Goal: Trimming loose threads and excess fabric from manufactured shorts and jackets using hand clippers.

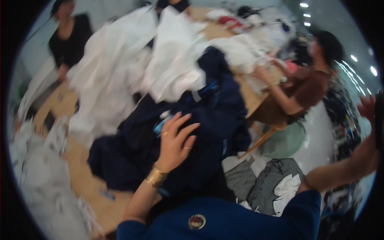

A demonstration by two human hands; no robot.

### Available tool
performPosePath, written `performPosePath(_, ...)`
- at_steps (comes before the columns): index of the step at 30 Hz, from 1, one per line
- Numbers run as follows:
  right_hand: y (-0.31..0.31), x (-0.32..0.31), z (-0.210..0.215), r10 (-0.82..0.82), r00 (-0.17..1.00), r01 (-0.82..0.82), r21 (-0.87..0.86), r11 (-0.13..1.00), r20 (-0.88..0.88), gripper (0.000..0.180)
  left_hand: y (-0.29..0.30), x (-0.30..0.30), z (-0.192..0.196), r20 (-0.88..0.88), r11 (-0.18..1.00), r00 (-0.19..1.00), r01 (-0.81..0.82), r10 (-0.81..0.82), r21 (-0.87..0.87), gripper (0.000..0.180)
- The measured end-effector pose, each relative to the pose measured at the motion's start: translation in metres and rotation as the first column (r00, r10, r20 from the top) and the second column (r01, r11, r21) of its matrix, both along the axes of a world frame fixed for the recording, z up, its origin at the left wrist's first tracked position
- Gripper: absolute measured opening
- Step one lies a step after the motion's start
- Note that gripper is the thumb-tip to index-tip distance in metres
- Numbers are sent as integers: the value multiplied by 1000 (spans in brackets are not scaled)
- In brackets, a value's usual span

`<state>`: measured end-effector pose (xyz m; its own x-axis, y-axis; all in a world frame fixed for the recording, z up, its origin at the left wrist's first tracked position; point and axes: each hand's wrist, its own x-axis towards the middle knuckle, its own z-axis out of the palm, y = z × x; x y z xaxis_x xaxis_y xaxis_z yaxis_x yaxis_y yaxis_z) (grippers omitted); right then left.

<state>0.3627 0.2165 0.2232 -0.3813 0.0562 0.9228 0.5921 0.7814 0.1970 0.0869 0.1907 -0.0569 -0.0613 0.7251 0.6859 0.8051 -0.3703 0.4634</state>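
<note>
My left hand (174, 140), with rings and a wide gold bracelet at the wrist, is spread over a heap of navy cloth (212, 124). Its fingers are apart and grip nothing that shows. By its index finger lies a small light-blue and white thing (160, 126), partly covered by the hand and blurred. My right hand (365, 109) is raised at the far right rim, well away from the cloth. The dark picture edge cuts it off and its fingers are smeared, so their hold is unclear.
White cloth (116, 68) is piled beyond the navy heap, and pale garments (40, 180) cover the left of the wooden table (80, 160). A co-worker in brown (308, 88) handles white cloth at right; others stand at the back. Grey garments (272, 184) lie lower right.
</note>
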Motion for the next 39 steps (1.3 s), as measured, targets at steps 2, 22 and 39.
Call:
performPosePath(2,1,34,-22,-29,999,21,-261,965,-26,33,-33,7,1,123,995,987,101,-101,3,27)
performPosePath(22,-57,-152,-222,751,660,-174,-968,180,22,14,-291,-104,-121,269,264,119,-750,956,-606,23)
performPosePath(39,-79,-143,-284,897,437,-314,-923,221,66,20,-328,-182,-168,-269,56,300,-756,915,-653,43)
